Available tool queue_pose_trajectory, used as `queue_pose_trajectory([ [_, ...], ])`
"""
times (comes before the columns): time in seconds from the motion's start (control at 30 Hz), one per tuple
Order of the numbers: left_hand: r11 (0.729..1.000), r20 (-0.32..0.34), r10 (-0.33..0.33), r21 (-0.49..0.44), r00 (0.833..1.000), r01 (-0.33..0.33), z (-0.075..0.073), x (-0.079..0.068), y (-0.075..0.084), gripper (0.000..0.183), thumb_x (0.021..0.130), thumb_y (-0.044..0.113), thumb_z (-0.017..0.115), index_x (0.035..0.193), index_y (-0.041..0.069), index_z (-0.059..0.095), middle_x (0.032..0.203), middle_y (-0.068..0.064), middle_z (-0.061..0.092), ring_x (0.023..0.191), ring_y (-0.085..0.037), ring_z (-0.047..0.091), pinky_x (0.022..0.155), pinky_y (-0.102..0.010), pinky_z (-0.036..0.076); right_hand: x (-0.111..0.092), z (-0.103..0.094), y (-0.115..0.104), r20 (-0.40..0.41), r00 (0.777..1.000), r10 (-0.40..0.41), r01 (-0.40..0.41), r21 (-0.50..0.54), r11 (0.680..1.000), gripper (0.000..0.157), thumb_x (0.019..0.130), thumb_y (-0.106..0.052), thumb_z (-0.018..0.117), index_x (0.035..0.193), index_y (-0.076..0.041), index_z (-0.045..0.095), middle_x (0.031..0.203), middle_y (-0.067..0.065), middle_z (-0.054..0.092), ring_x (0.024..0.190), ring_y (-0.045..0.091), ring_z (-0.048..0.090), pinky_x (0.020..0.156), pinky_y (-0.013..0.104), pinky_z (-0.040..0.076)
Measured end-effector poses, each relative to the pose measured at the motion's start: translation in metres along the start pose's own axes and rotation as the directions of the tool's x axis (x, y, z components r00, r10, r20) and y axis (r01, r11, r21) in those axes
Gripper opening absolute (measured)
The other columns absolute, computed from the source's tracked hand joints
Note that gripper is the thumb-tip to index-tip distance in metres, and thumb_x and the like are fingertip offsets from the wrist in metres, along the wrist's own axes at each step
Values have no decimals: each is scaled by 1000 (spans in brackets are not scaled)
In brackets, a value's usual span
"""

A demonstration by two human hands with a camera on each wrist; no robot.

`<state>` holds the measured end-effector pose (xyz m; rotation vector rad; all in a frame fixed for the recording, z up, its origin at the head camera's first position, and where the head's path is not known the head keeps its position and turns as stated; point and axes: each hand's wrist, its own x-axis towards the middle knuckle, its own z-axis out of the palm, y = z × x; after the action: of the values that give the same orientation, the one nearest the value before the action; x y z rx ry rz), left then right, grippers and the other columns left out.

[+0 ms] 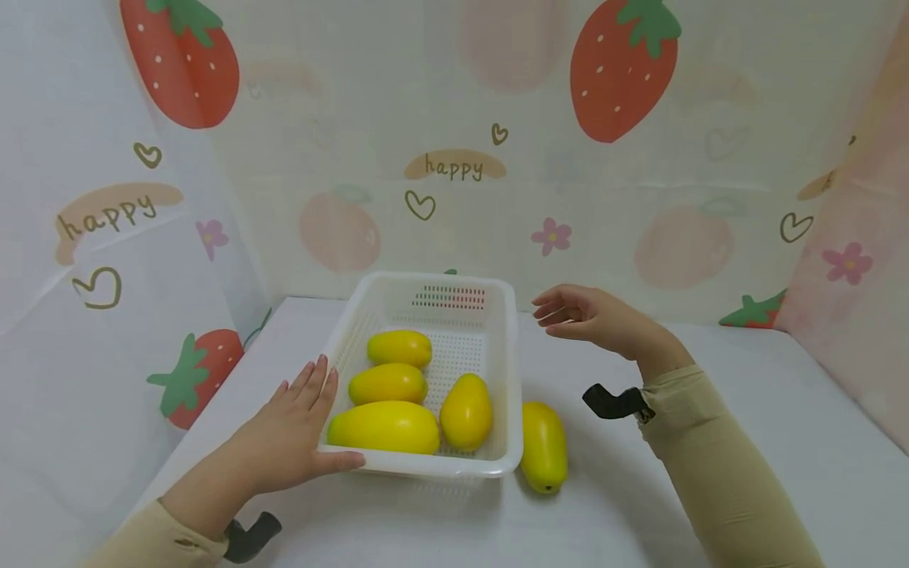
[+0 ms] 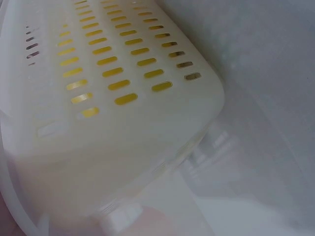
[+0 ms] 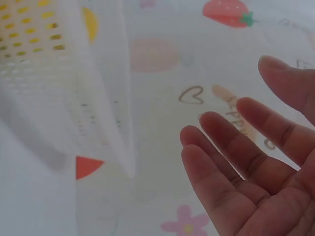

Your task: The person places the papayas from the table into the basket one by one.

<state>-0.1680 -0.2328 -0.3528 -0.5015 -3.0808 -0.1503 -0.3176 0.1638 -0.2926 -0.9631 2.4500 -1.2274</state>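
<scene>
A white plastic basket [image 1: 500,315] with slotted walls stands on the white table and holds several smooth yellow mango-like fruits [image 1: 387,385]. My left hand [image 1: 284,434] rests against its near left corner, fingers straight along the left rim, thumb lying on the front rim. In the left wrist view the basket's wall [image 2: 123,128] fills much of the picture, and yellow shows through the slots. My right hand [image 1: 592,319] hovers to the right of the basket, apart from it, holding nothing. Its fingers [image 3: 246,147] are relaxed and spread in the right wrist view.
Another yellow fruit [image 1: 544,450] lies on the table [image 1: 412,528] close against the basket's right side. Behind and beside the table hang cloth walls [image 1: 454,229] printed with strawberries, hearts and flowers. Each wrist wears a black strap piece [image 1: 612,402].
</scene>
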Motion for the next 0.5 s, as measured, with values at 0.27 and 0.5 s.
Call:
queue_pose_trajectory([
  [0.27,1000,-4,3,8,1000,-3,1,0,-1,120,67,86,33,143,-6,18,150,-24,5,137,-40,7,105,-60,14,-15,11,22,78,994,76,-77,17,997,38,86,-22,64,121,-12,52,118,9,57,111,29,53,92,42,45],
  [0.5,1000,-6,8,0,1000,-8,1,0,-1,120,67,85,34,142,-7,18,150,-24,5,137,-40,8,105,-60,14,-15,30,40,184,976,115,-116,-8,993,35,86,-23,64,119,-17,56,122,11,55,113,30,52,92,40,45],
])
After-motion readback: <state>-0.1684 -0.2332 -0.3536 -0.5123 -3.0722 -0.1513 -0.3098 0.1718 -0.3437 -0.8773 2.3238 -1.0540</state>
